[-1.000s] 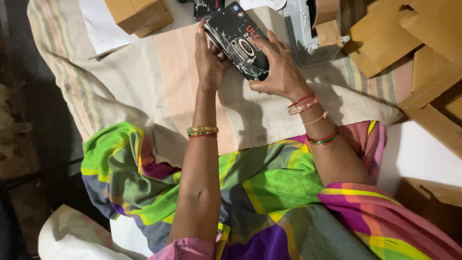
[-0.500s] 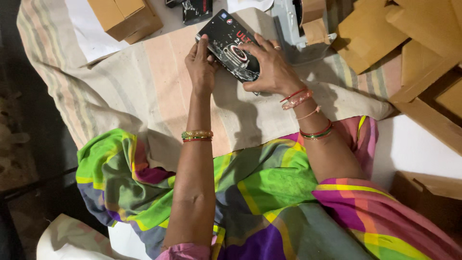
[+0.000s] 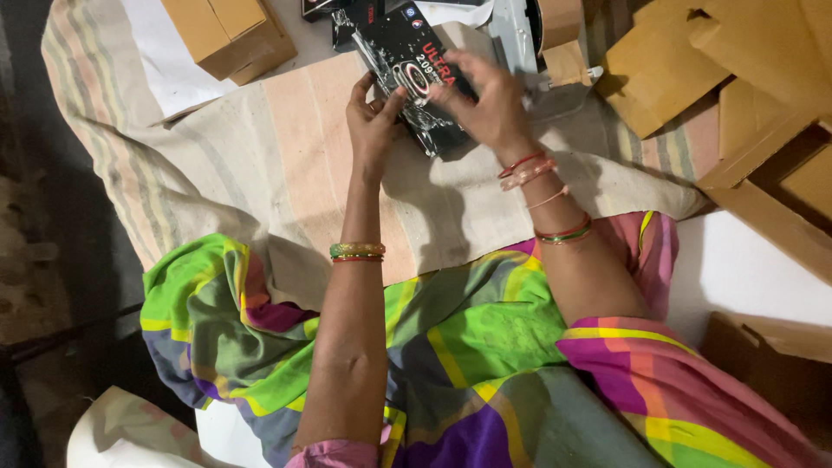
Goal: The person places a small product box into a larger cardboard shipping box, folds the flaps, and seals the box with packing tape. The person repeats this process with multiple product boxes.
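Striped cloth [image 3: 260,165], in pale beige, peach and grey bands, spread flat as the work surface. Above its upper left edge, a closed brown cardboard box [image 3: 227,33] on white sheeting [image 3: 165,65]. To its right, stacked flat cardboard pieces [image 3: 719,69]. To its left, dim, dark floor [image 3: 43,260]. Light falls from above.

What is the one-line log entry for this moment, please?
left hand: grips black printed box | right hand: grips same box | under: striped cloth
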